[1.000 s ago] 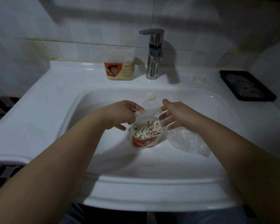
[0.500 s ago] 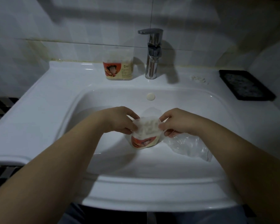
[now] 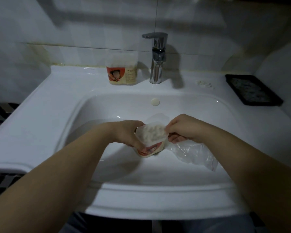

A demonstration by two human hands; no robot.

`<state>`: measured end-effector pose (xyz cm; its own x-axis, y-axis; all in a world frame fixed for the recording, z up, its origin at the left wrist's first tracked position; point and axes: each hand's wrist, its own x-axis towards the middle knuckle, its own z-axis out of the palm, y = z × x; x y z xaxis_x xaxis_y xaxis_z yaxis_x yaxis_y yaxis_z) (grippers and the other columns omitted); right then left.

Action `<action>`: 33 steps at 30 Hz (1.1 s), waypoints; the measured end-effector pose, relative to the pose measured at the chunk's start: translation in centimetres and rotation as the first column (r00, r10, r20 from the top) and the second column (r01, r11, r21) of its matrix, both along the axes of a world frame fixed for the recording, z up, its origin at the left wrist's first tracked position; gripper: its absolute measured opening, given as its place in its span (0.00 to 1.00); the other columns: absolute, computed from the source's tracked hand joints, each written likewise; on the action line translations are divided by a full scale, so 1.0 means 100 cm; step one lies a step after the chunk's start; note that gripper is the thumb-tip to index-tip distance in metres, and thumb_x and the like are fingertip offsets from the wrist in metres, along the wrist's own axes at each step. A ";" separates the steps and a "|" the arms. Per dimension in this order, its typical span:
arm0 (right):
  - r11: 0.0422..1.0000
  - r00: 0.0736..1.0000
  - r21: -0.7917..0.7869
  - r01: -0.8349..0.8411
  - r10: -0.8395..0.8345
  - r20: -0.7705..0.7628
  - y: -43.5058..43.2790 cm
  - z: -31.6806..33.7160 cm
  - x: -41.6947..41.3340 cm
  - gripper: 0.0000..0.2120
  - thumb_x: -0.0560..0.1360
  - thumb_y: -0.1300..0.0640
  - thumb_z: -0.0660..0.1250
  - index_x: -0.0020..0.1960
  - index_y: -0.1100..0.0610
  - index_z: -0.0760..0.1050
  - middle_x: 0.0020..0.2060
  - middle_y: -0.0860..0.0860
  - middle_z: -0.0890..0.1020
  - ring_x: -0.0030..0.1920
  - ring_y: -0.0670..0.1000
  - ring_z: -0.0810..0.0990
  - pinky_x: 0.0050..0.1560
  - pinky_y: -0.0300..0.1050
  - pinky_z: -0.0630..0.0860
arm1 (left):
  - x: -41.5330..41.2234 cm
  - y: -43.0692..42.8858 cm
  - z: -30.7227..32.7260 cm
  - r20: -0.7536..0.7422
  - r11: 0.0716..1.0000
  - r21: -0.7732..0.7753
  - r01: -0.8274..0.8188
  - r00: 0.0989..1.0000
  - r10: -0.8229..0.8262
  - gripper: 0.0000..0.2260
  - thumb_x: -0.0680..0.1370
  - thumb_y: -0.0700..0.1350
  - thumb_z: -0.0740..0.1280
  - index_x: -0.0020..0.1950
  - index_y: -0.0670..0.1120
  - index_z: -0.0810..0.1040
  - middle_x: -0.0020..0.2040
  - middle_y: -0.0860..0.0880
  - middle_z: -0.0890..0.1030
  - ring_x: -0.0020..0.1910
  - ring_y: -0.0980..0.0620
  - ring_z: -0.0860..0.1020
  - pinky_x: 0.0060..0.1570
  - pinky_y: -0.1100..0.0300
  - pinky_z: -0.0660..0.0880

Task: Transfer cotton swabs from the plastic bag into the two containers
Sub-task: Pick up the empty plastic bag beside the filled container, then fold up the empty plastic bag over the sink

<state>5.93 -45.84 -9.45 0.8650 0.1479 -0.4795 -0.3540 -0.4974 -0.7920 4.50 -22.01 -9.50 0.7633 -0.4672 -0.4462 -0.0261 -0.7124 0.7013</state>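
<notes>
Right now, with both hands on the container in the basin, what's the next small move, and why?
Probably press the lid down until it seats. The lid lies over the container, swabs dimly showing through; the left hand grips the container's side, the right hand pinches the lid's edge, and the plastic bag beside it looks empty.

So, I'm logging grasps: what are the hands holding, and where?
Left hand grips the swab container by its left side; right hand pinches the lid at its right edge.
</notes>
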 end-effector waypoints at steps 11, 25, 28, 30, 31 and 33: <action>0.992 0.936 0.095 0.079 -0.106 0.337 0.003 0.036 -0.005 0.13 0.80 0.49 0.70 0.52 0.61 0.81 0.50 0.55 0.85 0.52 0.52 0.85 0.51 0.52 0.85 | 0.002 0.007 0.034 0.138 0.862 -0.449 -0.237 0.934 0.329 0.26 0.76 0.40 0.75 0.68 0.59 0.71 0.63 0.52 0.77 0.58 0.51 0.81 0.50 0.51 0.83; 0.963 0.857 0.268 0.022 -0.157 0.491 0.055 0.088 -0.023 0.10 0.77 0.59 0.72 0.58 0.52 0.79 0.58 0.50 0.81 0.59 0.50 0.82 0.57 0.52 0.83 | -0.011 0.051 0.088 0.397 0.778 -0.591 -0.214 0.762 0.511 0.21 0.76 0.42 0.76 0.66 0.51 0.75 0.63 0.54 0.80 0.58 0.56 0.83 0.57 0.57 0.81; 0.963 0.840 0.266 -0.031 -0.119 0.529 0.089 0.096 -0.019 0.10 0.78 0.61 0.70 0.56 0.50 0.79 0.59 0.49 0.81 0.58 0.49 0.82 0.57 0.51 0.83 | -0.015 0.077 0.089 0.310 0.623 -0.730 -0.282 0.675 0.670 0.20 0.78 0.40 0.74 0.68 0.50 0.75 0.60 0.51 0.83 0.54 0.58 0.84 0.57 0.58 0.81; 0.961 0.827 0.262 -0.086 -0.078 0.556 0.113 0.101 -0.018 0.12 0.78 0.63 0.69 0.52 0.46 0.79 0.56 0.45 0.81 0.56 0.47 0.82 0.57 0.50 0.83 | -0.016 0.093 0.088 0.286 0.566 -0.773 -0.287 0.638 0.714 0.19 0.79 0.39 0.71 0.69 0.50 0.74 0.60 0.51 0.84 0.55 0.58 0.84 0.57 0.60 0.80; 0.956 0.824 0.267 -0.119 -0.055 0.564 0.130 0.103 -0.016 0.13 0.78 0.65 0.69 0.51 0.46 0.78 0.53 0.44 0.81 0.53 0.45 0.83 0.57 0.48 0.83 | -0.015 0.107 0.086 0.278 0.545 -0.787 -0.289 0.622 0.732 0.19 0.80 0.38 0.71 0.69 0.50 0.74 0.61 0.52 0.84 0.57 0.58 0.83 0.56 0.61 0.80; 0.944 0.820 0.281 -0.173 -0.020 0.572 0.156 0.103 -0.009 0.14 0.78 0.68 0.68 0.53 0.50 0.79 0.50 0.44 0.82 0.47 0.40 0.83 0.54 0.43 0.81 | -0.010 0.131 0.081 0.269 0.526 -0.798 -0.294 0.608 0.747 0.19 0.81 0.40 0.70 0.70 0.52 0.73 0.62 0.52 0.83 0.60 0.57 0.82 0.53 0.62 0.79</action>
